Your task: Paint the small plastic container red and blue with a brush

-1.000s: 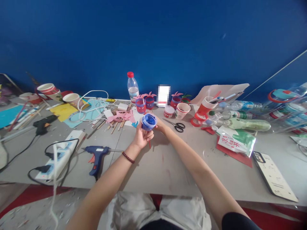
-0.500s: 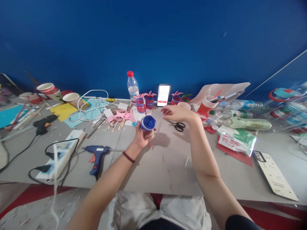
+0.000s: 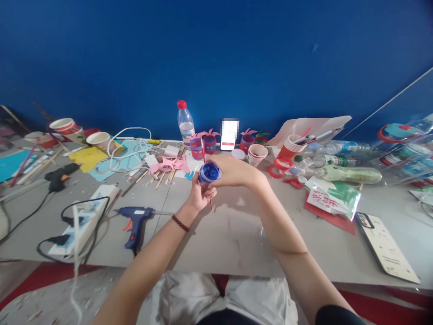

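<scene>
An open jar of blue paint (image 3: 210, 173) is tilted so that its mouth faces me. My left hand (image 3: 199, 195) is closed around its lower left side. A thin red paintbrush (image 3: 211, 205) runs behind the jar, also in the left hand, with its ends showing above and below. My right hand (image 3: 233, 171) is closed on the jar's right side, thumb in front and the other fingers hidden behind. Beyond the right hand lie a pale round lid (image 3: 238, 154) and a paper cup (image 3: 257, 155). Red and blue painted cups (image 3: 210, 145) with pink paper tops stand near the wall.
A blue glue gun (image 3: 137, 221) and a white power strip (image 3: 86, 221) lie left, near pink paper cutouts (image 3: 169, 166). A water bottle (image 3: 186, 126) and a lit phone (image 3: 228, 135) stand behind. Stacked cups (image 3: 291, 149), plastic bottles (image 3: 352, 174) and another phone (image 3: 387, 248) are right.
My right hand has come left and towards me, from beside the paper cup to the paint jar, and now grips it. The scissors are hidden behind my right hand and arm.
</scene>
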Tool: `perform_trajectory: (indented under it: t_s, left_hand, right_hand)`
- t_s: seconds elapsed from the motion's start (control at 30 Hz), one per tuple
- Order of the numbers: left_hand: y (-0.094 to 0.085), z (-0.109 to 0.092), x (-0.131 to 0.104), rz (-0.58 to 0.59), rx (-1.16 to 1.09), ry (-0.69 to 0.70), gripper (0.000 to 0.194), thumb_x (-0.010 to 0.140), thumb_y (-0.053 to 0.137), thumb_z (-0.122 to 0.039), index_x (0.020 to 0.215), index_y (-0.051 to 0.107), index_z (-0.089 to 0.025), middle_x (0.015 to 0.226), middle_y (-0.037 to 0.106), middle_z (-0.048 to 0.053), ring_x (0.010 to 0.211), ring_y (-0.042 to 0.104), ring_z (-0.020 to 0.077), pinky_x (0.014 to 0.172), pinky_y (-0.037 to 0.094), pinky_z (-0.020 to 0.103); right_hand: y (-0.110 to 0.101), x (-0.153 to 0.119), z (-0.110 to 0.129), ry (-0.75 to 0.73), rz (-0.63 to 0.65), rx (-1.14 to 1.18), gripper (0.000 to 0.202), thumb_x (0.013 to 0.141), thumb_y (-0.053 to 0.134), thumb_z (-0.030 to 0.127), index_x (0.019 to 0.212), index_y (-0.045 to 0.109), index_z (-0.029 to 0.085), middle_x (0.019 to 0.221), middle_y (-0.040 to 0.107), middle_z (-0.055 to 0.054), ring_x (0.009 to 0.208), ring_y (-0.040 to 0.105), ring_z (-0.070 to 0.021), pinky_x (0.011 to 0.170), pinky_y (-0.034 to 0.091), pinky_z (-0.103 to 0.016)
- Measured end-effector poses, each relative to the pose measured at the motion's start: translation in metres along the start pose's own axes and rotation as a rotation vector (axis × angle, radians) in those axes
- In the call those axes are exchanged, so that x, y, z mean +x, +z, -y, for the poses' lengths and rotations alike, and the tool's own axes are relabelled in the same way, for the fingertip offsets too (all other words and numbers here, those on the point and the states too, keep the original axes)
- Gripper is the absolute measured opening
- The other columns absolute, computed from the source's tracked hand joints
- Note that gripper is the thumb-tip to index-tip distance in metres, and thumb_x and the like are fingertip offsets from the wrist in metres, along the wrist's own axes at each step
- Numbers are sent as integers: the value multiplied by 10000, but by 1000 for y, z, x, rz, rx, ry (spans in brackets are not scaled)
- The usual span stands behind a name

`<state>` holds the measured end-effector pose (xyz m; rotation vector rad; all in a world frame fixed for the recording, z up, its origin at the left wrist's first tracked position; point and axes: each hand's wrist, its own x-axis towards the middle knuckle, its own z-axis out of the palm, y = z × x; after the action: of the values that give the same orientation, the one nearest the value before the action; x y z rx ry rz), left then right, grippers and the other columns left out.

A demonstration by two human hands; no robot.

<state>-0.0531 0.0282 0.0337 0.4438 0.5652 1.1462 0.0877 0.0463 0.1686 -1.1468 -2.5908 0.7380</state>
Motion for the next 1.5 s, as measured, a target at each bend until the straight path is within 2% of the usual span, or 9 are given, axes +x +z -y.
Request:
perform_trajectory:
  t_s: [0.2, 0.37, 0.5, 0.7, 0.83, 1.1, 1.23, 1.37, 1.5]
  left_hand:
    - [1, 1, 2, -4, 53, -27, 526, 850, 553, -681, 702, 487, -181, 515, 439, -79, 323, 231, 30, 344, 207, 183]
    - [-1, 3, 6, -53, 25, 139, 409, 831, 640, -589, 840, 543, -192, 607, 524, -82, 332, 245, 16, 358, 236, 172]
    - [-1, 0, 6, -126, 26, 193, 296, 876, 606, -461, 996, 602, -191, 851, 676, -6, 336, 232, -7, 338, 214, 166]
    - [4, -4, 6, -164, 26, 160, 181, 912, 563, -346, 948, 635, -183, 802, 681, -1, 321, 217, 0, 313, 202, 169]
    - [5, -2, 6, -142, 61, 174, 180, 948, 509, -309, 949, 641, -187, 790, 677, -5, 320, 202, 2, 308, 206, 166]
    - [6, 2, 2, -55, 144, 208, 187, 940, 522, -313, 961, 641, -171, 739, 620, -27, 321, 235, -4, 318, 219, 154]
    - [7, 4, 2, -15, 165, 187, 198, 935, 529, -328, 960, 639, -165, 705, 601, -31, 315, 243, -1, 324, 213, 158]
    - [7, 5, 2, -4, 151, 141, 208, 940, 535, -353, 917, 630, -169, 577, 526, -58, 309, 268, 28, 342, 244, 173]
    - [7, 4, -1, 7, 133, 97, 209, 936, 553, -356, 864, 624, -172, 477, 449, -71, 336, 322, 63, 384, 302, 192]
  right_hand:
    - [1, -3, -1, 63, -57, -161, 297, 679, 697, 353, 858, 503, 218, 812, 595, -14, 686, 486, -152, 564, 263, -290]
    - [-2, -3, -14, 194, -140, -186, 371, 699, 665, 451, 961, 573, 205, 929, 660, -67, 763, 582, -205, 613, 347, -301]
    - [2, 8, -37, 296, -231, -183, 464, 709, 660, 475, 1070, 596, 189, 1019, 685, -110, 863, 637, -265, 661, 412, -331]
    - [25, 34, -75, 433, -197, -175, 413, 701, 676, 517, 931, 651, 175, 949, 714, -129, 868, 667, -276, 665, 450, -323]
    - [44, 47, -84, 537, -233, -196, 508, 715, 675, 508, 1077, 630, 155, 1051, 714, -179, 939, 683, -316, 702, 477, -343]
    - [67, 60, -88, 606, -333, -188, 515, 798, 633, 394, 1220, 517, 122, 1074, 704, -211, 990, 689, -328, 753, 496, -371]
    - [71, 62, -87, 609, -355, -147, 601, 857, 613, 430, 1336, 417, 124, 1075, 709, -215, 976, 699, -320, 753, 491, -368]
    - [59, 55, -73, 603, -311, -122, 603, 884, 602, 434, 1356, 426, 103, 1114, 700, -232, 1021, 687, -338, 759, 492, -371]
    - [32, 36, -48, 533, -257, -134, 675, 846, 654, 439, 1406, 436, 131, 1106, 710, -213, 985, 682, -337, 756, 489, -370]
